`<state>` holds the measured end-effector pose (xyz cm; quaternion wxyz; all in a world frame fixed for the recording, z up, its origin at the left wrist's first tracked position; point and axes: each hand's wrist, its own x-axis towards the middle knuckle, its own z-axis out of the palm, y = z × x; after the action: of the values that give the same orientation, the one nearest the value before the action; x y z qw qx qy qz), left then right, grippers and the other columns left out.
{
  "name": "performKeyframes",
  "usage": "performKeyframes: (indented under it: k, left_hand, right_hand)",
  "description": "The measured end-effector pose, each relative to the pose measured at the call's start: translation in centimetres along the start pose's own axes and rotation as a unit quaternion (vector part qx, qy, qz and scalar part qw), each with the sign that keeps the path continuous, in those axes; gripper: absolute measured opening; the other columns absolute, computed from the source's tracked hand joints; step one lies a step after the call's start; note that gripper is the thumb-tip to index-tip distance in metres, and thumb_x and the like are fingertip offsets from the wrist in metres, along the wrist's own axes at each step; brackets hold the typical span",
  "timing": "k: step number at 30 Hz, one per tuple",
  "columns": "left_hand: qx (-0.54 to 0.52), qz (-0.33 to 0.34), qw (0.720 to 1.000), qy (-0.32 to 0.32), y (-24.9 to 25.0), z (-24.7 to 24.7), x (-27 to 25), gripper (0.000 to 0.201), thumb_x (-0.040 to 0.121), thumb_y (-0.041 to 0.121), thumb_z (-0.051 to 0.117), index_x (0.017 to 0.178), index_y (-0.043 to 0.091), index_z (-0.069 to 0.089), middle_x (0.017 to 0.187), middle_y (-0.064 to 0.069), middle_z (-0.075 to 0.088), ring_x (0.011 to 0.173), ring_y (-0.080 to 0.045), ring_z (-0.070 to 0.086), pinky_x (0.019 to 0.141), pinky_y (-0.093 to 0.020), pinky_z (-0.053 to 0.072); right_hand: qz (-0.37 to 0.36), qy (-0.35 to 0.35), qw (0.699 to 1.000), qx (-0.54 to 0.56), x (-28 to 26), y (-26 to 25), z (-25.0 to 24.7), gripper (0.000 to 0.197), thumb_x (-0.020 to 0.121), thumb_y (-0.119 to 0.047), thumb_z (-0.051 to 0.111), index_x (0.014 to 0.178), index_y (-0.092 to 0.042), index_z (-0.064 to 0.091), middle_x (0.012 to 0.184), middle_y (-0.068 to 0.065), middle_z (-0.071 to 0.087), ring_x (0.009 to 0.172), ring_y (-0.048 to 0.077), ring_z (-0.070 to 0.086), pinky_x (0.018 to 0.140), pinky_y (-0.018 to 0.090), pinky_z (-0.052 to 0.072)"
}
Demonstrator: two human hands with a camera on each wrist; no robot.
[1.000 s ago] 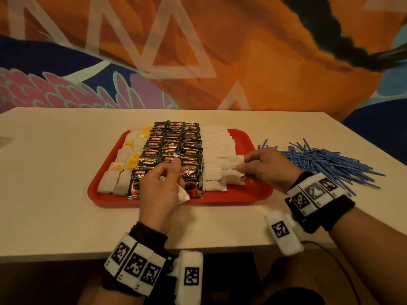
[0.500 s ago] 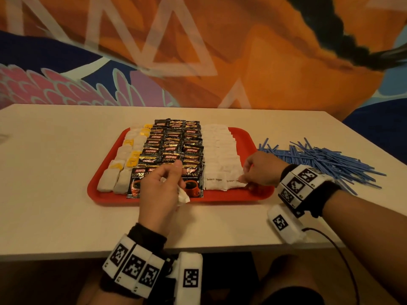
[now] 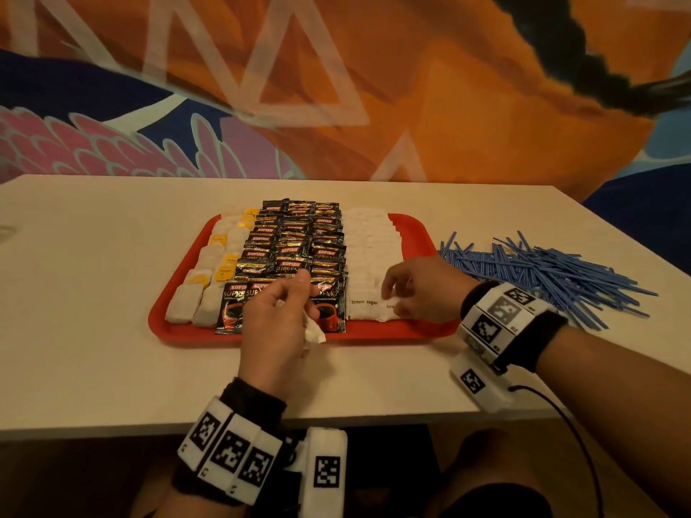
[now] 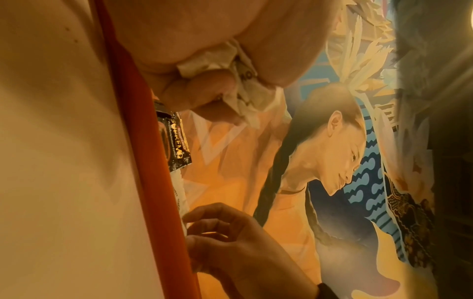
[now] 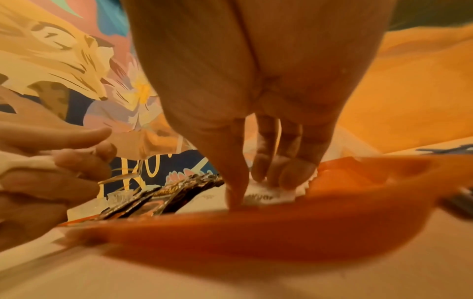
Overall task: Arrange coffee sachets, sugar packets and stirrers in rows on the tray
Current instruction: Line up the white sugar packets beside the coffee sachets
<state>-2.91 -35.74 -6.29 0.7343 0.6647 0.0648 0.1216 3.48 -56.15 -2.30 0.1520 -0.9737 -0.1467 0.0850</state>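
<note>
A red tray [image 3: 374, 330] holds rows of black coffee sachets [image 3: 295, 248] in the middle and white brown-sugar packets [image 3: 370, 248] to their right. My right hand [image 3: 402, 299] is at the near end of the right sugar row. Its thumb and curled fingers pinch the front sugar packet [image 5: 266, 197], which lies flat on the tray [image 5: 230, 232]. My left hand [image 3: 295, 300] hovers over the tray's near edge and grips a few crumpled white sugar packets [image 4: 238, 81] in its palm. A pile of blue stirrers [image 3: 542, 271] lies on the table right of the tray.
White and yellow sachets [image 3: 217, 267] fill two rows at the tray's left side. The pale table [image 3: 93, 293] stretches out left of the tray and in front of it. A painted wall stands right behind the table's far edge.
My right hand brought a sugar packet down from above the rows to the front of the right sugar row and stays on it. The left hand has hardly moved.
</note>
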Motion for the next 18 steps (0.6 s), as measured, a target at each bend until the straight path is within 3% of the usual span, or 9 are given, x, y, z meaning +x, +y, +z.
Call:
performKeyframes:
  k: [3,6,9,12,16,18]
  left_hand:
    - [-0.007,-0.005,1.0,-0.003,0.0,0.0,-0.1,0.033,0.097,0.038,0.055,0.08,0.013,0.066,0.054,0.006,0.055,0.04,-0.007,0.046,0.038,-0.022,0.034]
    - [-0.021,-0.021,1.0,-0.008,0.2,0.0,-0.2,0.035,0.099,0.041,0.052,0.081,0.014,0.065,0.056,0.004,0.055,0.04,-0.009,0.046,0.037,-0.022,0.031]
    - [-0.068,-0.046,0.997,-0.011,0.5,0.1,-0.2,0.046,0.102,0.046,0.043,0.08,0.012,0.065,0.058,0.001,0.054,0.039,-0.012,0.045,0.038,-0.021,0.028]
    - [-0.102,-0.059,0.993,-0.005,0.7,0.4,-0.2,0.056,0.104,0.049,0.034,0.078,0.01,0.064,0.057,-0.003,0.056,0.038,-0.012,0.046,0.035,-0.021,0.03]
    - [-0.104,-0.057,0.993,0.009,1.1,1.1,-0.5,0.061,0.103,0.051,0.03,0.077,0.008,0.064,0.058,-0.003,0.056,0.045,-0.012,0.051,0.04,-0.022,0.039]
    - [-0.069,-0.036,0.997,0.011,1.2,1.5,-0.9,0.059,0.102,0.052,0.031,0.084,0.008,0.065,0.068,-0.005,0.057,0.057,-0.014,0.054,0.051,-0.027,0.044]
  right_hand:
    - [0.003,-0.022,1.0,-0.011,0.4,0.0,0.2,0.026,0.083,-0.019,0.077,0.106,-0.029,0.069,0.099,-0.011,0.056,0.093,0.008,0.054,0.071,0.019,0.04]
    - [0.009,0.0,1.0,0.006,0.4,0.1,-0.3,0.032,0.079,-0.025,0.081,0.109,-0.03,0.069,0.104,-0.01,0.058,0.092,0.008,0.056,0.074,0.022,0.042]
    - [-0.022,0.074,0.996,0.052,-0.6,-0.7,-0.8,0.023,0.081,-0.032,0.079,0.102,-0.029,0.07,0.099,-0.01,0.064,0.085,0.007,0.062,0.075,0.024,0.05]
    - [-0.078,0.12,0.979,0.144,-2.5,-2.9,-0.8,0.011,0.083,-0.038,0.076,0.086,-0.028,0.071,0.083,-0.011,0.07,0.077,0.003,0.064,0.073,0.026,0.053]
    - [-0.089,0.049,0.967,0.233,-4.4,-6.0,0.5,0.029,0.08,-0.051,0.073,0.082,-0.023,0.076,0.076,-0.007,0.073,0.067,0.002,0.064,0.065,0.026,0.051]
    - [-0.073,0.017,0.966,0.248,-4.4,-6.6,1.5,0.028,0.082,-0.048,0.073,0.085,-0.02,0.074,0.075,-0.004,0.073,0.066,0.005,0.065,0.064,0.027,0.051]
